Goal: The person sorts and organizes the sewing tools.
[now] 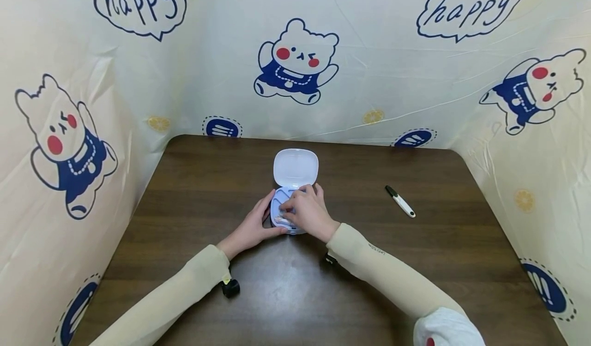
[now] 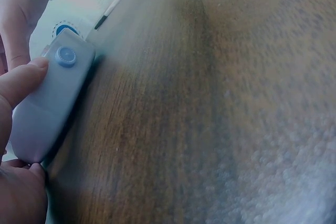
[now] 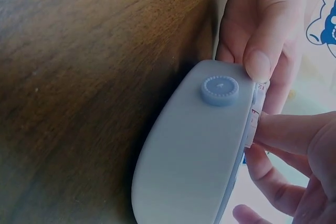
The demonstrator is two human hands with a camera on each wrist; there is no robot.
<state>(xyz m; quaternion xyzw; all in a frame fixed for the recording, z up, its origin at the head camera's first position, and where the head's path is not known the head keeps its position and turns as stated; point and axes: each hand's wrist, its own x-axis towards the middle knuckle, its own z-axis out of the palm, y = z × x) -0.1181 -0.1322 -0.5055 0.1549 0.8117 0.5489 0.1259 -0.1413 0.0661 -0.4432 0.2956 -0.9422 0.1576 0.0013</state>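
A light blue case [image 1: 277, 201] with moulded compartments stands on the table, its white lid [image 1: 296, 167] raised at the back. My left hand [image 1: 249, 231] holds the case at its left side, with the thumb along the front edge. My right hand [image 1: 311, 214] reaches over the case, fingers bent down into it. In the right wrist view, its fingertips pinch a pale strip [image 3: 253, 127] with printed numbers at the case's rim. A ridged round blue knob [image 3: 219, 88] sits on the front wall. Both hands partly hide the inside.
On the dark wooden table [image 1: 221, 182], a white marker with a black cap [image 1: 400, 201] lies to the right of the case. A printed curtain [image 1: 369, 38] hangs around the back and sides. Small black cameras are strapped at both wrists.
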